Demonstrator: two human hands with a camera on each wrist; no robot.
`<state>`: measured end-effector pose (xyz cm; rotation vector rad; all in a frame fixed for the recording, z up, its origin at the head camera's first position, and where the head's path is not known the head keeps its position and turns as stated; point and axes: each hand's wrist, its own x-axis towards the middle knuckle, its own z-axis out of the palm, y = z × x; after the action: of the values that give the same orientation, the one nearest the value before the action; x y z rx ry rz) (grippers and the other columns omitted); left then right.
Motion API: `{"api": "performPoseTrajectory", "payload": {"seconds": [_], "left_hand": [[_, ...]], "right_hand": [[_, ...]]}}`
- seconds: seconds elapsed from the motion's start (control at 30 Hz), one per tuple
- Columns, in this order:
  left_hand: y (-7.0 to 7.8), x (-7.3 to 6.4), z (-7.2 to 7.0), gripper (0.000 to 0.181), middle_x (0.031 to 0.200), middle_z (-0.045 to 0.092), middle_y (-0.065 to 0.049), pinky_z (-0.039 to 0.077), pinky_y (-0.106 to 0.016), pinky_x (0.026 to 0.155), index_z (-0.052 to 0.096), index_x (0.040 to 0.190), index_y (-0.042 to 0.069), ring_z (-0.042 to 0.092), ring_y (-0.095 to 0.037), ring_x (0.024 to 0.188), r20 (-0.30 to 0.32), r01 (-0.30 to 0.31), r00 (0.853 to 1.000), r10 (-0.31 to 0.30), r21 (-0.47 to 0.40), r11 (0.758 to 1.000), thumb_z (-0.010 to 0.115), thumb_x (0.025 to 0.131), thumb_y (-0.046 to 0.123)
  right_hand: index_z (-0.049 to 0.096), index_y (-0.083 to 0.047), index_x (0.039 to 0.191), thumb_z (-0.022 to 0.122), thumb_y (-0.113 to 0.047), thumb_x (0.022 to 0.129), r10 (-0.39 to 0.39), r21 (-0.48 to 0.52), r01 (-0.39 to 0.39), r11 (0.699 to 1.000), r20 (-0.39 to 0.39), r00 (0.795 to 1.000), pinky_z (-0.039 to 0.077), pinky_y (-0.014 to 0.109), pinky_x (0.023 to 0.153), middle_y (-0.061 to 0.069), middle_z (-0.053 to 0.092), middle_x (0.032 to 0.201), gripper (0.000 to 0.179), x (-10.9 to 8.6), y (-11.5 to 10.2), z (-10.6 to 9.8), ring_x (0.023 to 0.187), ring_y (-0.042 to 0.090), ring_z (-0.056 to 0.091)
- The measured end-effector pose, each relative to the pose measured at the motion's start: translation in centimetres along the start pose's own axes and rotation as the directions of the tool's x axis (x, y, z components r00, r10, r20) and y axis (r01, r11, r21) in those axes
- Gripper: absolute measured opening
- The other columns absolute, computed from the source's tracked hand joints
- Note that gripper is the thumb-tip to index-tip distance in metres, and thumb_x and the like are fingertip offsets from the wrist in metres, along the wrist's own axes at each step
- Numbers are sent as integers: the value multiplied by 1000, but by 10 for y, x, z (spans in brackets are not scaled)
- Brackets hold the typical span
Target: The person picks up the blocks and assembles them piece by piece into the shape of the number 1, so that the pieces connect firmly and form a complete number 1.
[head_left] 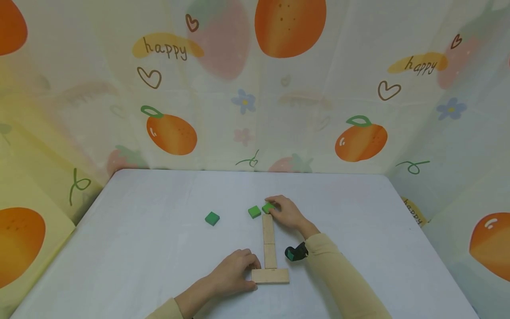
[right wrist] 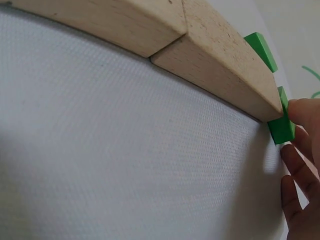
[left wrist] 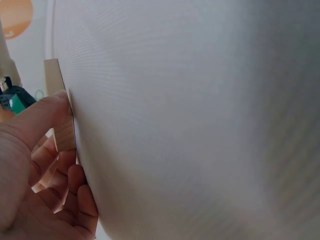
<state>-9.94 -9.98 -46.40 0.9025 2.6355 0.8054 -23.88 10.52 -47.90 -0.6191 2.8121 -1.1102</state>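
Two wooden blocks lie end to end in a line, the far one [head_left: 268, 229] and the near one [head_left: 270, 257]. A third wooden block [head_left: 272, 276] lies crosswise at their near end, forming an upside-down T. My left hand [head_left: 235, 274] grips this crosswise block at its left end, thumb [left wrist: 52, 107] on the near side and fingers behind. At the far end of the line, my right hand [head_left: 288, 215] pinches a light green block [head_left: 268, 208]. In the right wrist view this green block [right wrist: 283, 129] sits right at the wooden block's end, partly hidden by the thumb.
Another light green block [head_left: 254, 212] lies just left of the pinched one. Farther left is a darker green block [head_left: 212, 218]. A black wrist camera [head_left: 296, 252] hangs under the right forearm. Behind the white table [head_left: 139, 230] hangs a fruit-printed curtain [head_left: 223, 133].
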Motion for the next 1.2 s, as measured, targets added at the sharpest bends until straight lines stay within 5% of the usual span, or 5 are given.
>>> {"api": "performPoseTrajectory", "payload": {"seconds": [0.7,1.2], "left_hand": [[0,0,-1,31,83,50,15,43,-19,72,62,94,20,43,1,78,16,5,1000,-5,-8,1000,79,69,27],[-1,0,0,32,84,50,15,43,-20,74,62,94,20,44,0,80,17,7,1000,-7,-2,1000,79,69,28]], "right_hand": [[62,-2,113,58,-7,86,-63,-52,62,997,-22,998,40,42,96,13,62,113,27,0,2,1,110,29,55],[57,-5,122,60,-16,87,-30,-71,32,997,39,999,38,41,98,11,58,122,37,0,9,-7,114,26,52]]}}
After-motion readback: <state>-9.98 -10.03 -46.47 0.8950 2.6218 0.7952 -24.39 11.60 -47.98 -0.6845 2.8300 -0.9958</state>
